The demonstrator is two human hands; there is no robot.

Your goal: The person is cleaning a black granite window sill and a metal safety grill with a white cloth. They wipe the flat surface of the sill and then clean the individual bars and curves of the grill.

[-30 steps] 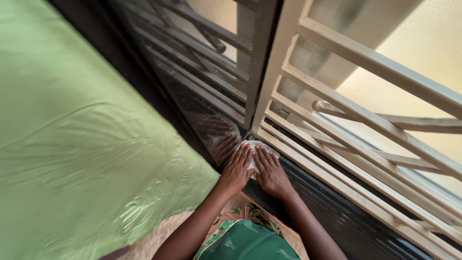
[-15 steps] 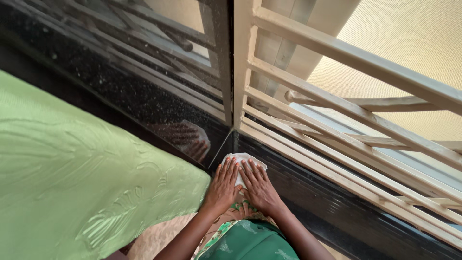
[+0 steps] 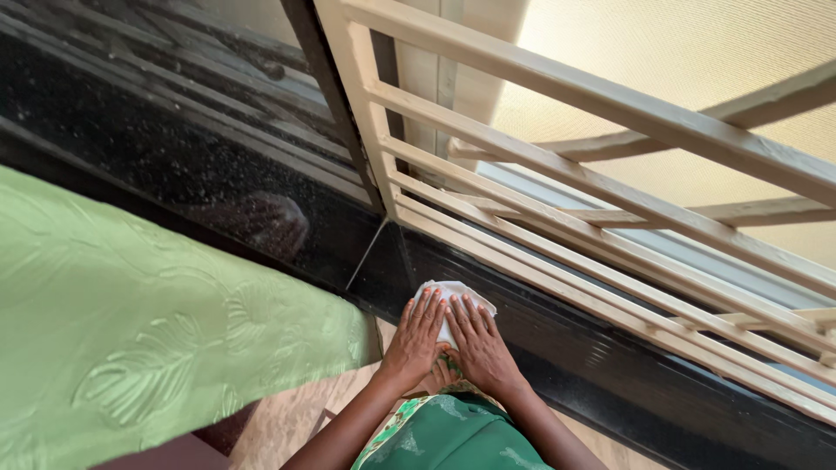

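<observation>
Both my hands press flat, side by side, on a white cloth (image 3: 448,293) that lies on the glossy black stone sill (image 3: 557,335) near its corner. My left hand (image 3: 415,338) covers the cloth's left part, fingers together and pointing up toward the window. My right hand (image 3: 477,344) lies next to it on the cloth's right part, thumb touching the left hand. Only the cloth's upper edge shows beyond my fingertips. A dim reflection of the hands (image 3: 261,222) appears in the black polished wall to the left.
A cream metal window grille (image 3: 557,183) with horizontal and slanted bars runs above the sill. A green embossed bedsheet (image 3: 148,322) fills the left. My green patterned garment (image 3: 444,435) is at the bottom, above a tan floor (image 3: 292,418).
The hands and cloth have slid down from the grille's base onto the front of the black sill. The view has swung right, so the green sheet takes up less of the frame.
</observation>
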